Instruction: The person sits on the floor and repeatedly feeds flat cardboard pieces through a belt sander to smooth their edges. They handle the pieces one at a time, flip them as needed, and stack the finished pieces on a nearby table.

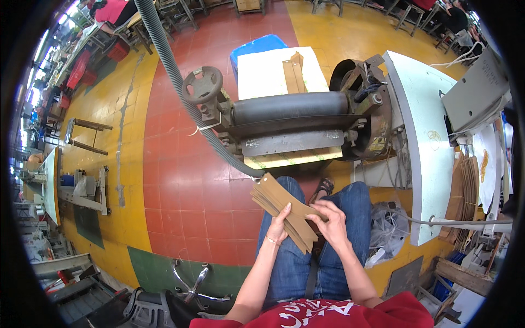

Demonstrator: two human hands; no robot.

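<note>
The tiled floor (180, 180), red, yellow and green, runs out to the black fisheye rim, where distant workstations bend and blur. On it stands a roller machine (290, 108); its underside is hidden. The white table (413, 120) lies to its right. A red shirt (322, 316) is cut off by the lower edge, its white lettering only partly in view. The grey box (476, 90) carries faint print, too dim to read. A blue bin (262, 45) is mostly covered by a pale board (262, 71), with small green marks along its near edge.

The stack of brown strips (272, 197) is above the lap, in front of the machine. The left hand (278, 225) clasps it, thumb on top, fingers hidden beneath. The right hand (331, 223) pinches an edge narrowly; whether of one strip or several, I cannot tell.
</note>
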